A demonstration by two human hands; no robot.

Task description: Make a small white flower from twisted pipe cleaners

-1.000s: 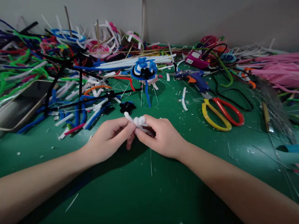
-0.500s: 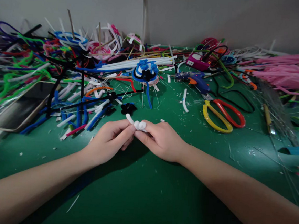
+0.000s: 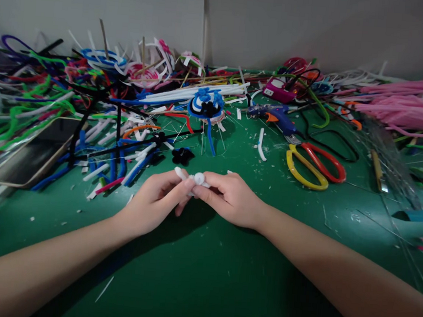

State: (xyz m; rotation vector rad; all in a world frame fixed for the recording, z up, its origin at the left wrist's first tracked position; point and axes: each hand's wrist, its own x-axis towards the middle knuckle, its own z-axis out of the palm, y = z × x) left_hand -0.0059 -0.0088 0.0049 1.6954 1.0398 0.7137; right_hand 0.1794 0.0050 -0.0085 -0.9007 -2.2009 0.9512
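A white pipe cleaner (image 3: 199, 178), bent into small rounded loops, is pinched between both hands above the green table. My left hand (image 3: 159, 198) grips it with thumb and fingers, and one straight end pokes out at the upper left. From the other side my right hand (image 3: 230, 196) pinches it with thumb and forefinger; the fingertips of the two hands nearly meet. Part of the piece is hidden behind the thumbs. Just beyond the hands lies a black pipe-cleaner flower (image 3: 182, 155). Farther back is a blue, white and black pipe-cleaner piece (image 3: 206, 104).
Scissors (image 3: 308, 166) with yellow and red handles and a blue glue gun (image 3: 275, 117) lie to the right. At the left a phone (image 3: 36, 152) rests among cut pipe cleaners. Pink pipe cleaners (image 3: 409, 108) are heaped at the back right, before a grey wall (image 3: 309, 29).
The white pipe cleaner has turned slightly between my fingers, and its straight end sits a little lower. Both hands keep their pinch. The whole view has shifted slightly.
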